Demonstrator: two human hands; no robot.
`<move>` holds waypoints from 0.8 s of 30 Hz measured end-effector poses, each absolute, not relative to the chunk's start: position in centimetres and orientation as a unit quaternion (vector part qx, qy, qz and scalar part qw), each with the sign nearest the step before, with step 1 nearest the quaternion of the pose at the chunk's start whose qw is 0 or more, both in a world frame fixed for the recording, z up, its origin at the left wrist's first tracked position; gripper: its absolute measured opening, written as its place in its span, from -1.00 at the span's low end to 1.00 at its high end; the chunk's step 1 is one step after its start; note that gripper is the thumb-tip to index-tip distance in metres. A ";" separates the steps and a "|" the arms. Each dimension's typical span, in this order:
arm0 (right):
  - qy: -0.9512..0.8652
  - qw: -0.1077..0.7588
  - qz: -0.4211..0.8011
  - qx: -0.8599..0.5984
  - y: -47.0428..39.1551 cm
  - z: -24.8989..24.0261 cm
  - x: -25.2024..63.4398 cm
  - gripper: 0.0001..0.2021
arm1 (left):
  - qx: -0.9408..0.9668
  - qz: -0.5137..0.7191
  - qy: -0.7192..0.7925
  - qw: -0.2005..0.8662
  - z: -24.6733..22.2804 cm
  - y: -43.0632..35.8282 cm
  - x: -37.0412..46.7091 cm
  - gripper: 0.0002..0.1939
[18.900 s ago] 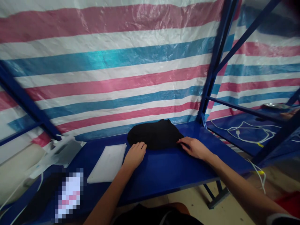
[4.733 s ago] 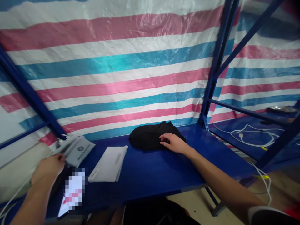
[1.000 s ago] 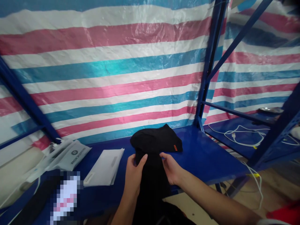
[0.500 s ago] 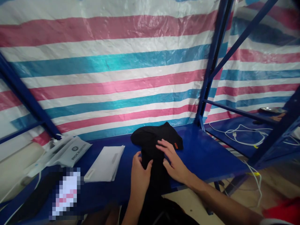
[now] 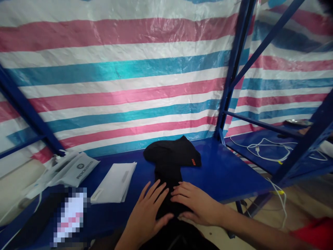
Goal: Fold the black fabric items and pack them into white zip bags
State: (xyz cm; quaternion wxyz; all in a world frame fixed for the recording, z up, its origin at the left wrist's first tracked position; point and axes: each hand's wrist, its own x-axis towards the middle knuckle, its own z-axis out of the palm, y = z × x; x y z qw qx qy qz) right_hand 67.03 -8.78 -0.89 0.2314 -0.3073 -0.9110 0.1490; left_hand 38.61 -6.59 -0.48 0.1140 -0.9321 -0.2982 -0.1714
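Observation:
A black cloth garment with small orange lettering at its right end lies on the blue tabletop. One part of it runs crosswise at the back, and a narrower part comes down towards me. My left hand rests on the left side of that near part, fingers spread and thumb out. From the right, my right hand lies over the same part with its fingers stretched out. Between the hands, the dark cloth runs down to the table's front edge, where it blends with my dark clothing.
Left of the garment lie folded white papers. Further left are a grey printed pouch, a dark cloth strip and a blurred-out pale item. Blue metal posts frame the table. White cables lie on another blue surface at right.
Both hands have moved nearer to me along the cloth. My left hand has gone from a curled grip to spread fingers. The garment's far part lies about as before.

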 end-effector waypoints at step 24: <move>-0.815 0.354 0.239 -0.392 -6.3 0.6 66.5 -0.68 | -0.932 -0.181 -0.301 -0.093 3.3 -3.5 38.6 -0.57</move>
